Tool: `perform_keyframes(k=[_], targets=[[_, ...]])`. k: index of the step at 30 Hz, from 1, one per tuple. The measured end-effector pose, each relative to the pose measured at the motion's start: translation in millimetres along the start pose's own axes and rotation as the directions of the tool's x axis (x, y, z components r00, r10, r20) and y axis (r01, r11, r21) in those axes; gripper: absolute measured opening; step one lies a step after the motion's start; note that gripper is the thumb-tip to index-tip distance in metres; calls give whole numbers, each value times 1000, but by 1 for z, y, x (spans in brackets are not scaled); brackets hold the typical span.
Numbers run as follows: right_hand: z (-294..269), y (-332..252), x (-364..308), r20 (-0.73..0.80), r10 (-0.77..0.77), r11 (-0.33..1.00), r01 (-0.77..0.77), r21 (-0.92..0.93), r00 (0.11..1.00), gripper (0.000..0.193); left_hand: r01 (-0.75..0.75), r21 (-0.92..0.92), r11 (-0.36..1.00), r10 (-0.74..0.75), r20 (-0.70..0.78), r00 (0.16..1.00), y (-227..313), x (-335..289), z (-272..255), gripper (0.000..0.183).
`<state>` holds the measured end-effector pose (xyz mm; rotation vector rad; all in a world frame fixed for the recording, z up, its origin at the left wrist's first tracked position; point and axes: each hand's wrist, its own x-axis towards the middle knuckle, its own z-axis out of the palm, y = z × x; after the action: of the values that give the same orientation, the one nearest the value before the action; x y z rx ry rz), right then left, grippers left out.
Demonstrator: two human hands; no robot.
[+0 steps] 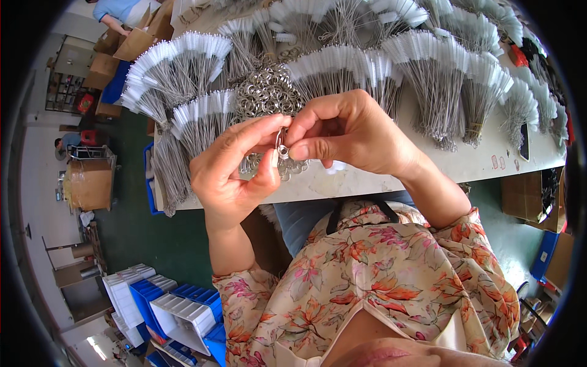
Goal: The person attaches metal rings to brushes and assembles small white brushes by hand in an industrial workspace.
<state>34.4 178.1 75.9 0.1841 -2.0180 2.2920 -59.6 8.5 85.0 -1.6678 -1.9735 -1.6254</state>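
Observation:
Over the table's front edge, my left hand and my right hand meet, thumbs and forefingers pinched. Between their fingertips is a small shiny metal ring, with a narrow wire loop beside it; whether the two are joined is too small to tell. Right behind my hands lies a heap of loose metal rings, and some spill out beneath my fingers. Bundles of brushes with white bristle heads and twisted wire handles stand to the left. More brush bundles lie at the right.
Brushes cover much of the white table. A dark phone lies near its right end. Blue and white plastic bins are stacked on the floor at lower left. Cardboard boxes stand at upper left, near another person's arm.

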Motion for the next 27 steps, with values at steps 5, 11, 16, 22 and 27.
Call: perform_keyframes(k=[5,11,16,22,27], targets=[[-1,11,-6,-102,-119,992,113,-61,988,13,89,25,996,-91,101,991,-2,6,-6,17],[3,12,-12,-54,-5,994,11,112,999,12,383,-357,852,-386,66,920,-3,-4,2,11],[2,16,-9,-94,8,990,5,138,996,11,430,-107,897,-414,140,899,8,-6,3,13],[14,21,-5,-50,-9,992,15,127,999,11,577,-603,551,-603,191,774,4,-15,-12,20],[25,20,-2,11,-8,985,6,175,1000,11,431,-208,878,-437,19,899,9,-29,-13,15]])
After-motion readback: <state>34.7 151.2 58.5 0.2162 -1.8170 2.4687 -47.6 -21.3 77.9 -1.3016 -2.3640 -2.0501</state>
